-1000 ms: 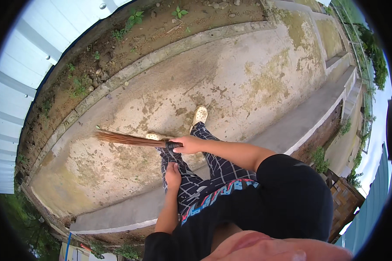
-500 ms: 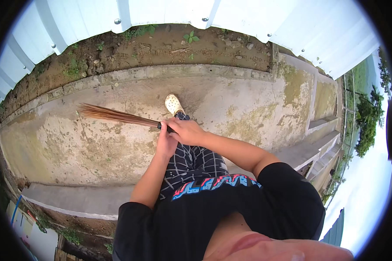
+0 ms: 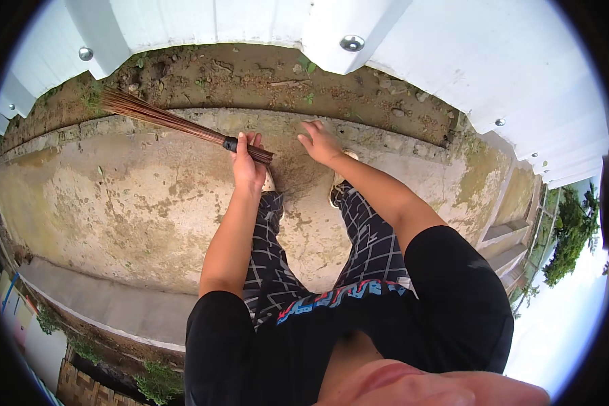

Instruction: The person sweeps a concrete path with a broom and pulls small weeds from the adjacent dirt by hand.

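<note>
A stick broom (image 3: 169, 120) of thin brown bristles, bound with a black band near its butt end, slants across the left of the view. My left hand (image 3: 248, 164) is closed around it by the band, and the short butt sticks out to the right of my fingers. The bristle tips point to the far left, over the concrete edge and the dirt strip. To the right of the butt, my right hand (image 3: 320, 143) hangs apart from the broom with its fingers spread and nothing in them.
White corrugated metal sheeting (image 3: 446, 74) with bolts rises at the far side. Along its foot runs a dirt strip (image 3: 250, 74) with stones and weeds, edged by a low concrete curb (image 3: 379, 139). My feet stand on stained concrete (image 3: 149, 216). A ledge (image 3: 101, 304) lies at the near left.
My right hand has let go of the broom's butt and moved right and away. The broom, in my left hand, has shifted farther out and tilted. I have stepped closer to the sheeting.
</note>
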Demonstrator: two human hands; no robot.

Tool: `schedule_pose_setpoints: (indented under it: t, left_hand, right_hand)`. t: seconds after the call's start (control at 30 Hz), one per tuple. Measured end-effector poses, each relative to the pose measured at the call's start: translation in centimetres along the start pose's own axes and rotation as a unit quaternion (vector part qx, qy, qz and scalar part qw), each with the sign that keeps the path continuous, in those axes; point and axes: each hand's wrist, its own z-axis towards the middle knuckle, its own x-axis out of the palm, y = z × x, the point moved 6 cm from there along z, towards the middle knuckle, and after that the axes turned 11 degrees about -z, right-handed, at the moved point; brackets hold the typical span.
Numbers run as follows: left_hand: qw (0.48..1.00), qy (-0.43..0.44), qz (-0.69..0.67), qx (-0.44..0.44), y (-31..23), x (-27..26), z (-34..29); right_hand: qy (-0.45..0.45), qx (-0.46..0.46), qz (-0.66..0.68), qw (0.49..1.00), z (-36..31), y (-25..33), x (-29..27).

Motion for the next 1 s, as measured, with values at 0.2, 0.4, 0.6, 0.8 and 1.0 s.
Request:
schedule_pose_setpoints:
  t: [0.2, 0.4, 0.6, 0.8, 1.0]
  left_hand:
    - [0.993, 0.047, -0.062, 0.084, -4.2, 2.3, 10.1]
    - [0.978, 0.114, -0.165, 0.062, -8.4, 6.5, 16.2]
    - [0.983, 0.046, -0.180, 0.015, -7.6, 5.8, 13.1]
    - [0.985, 0.103, -0.132, -0.029, -2.8, 8.1, 8.8]
    - [0.991, 0.065, -0.118, -0.011, -5.0, 5.2, 7.5]
  right_hand:
    - [0.167, 0.134, -0.232, 0.949, 8.0, -20.9, 7.4]
    - [0.208, 0.273, -0.326, 0.881, 14.5, -30.9, 9.4]
    - [0.250, -0.074, -0.305, 0.916, 18.0, -19.7, 10.4]
    - [-0.095, -0.172, -0.319, 0.927, 27.0, -12.0, 4.5]
    - [-0.088, -0.159, -0.405, 0.896, 31.2, -13.3, 3.1]
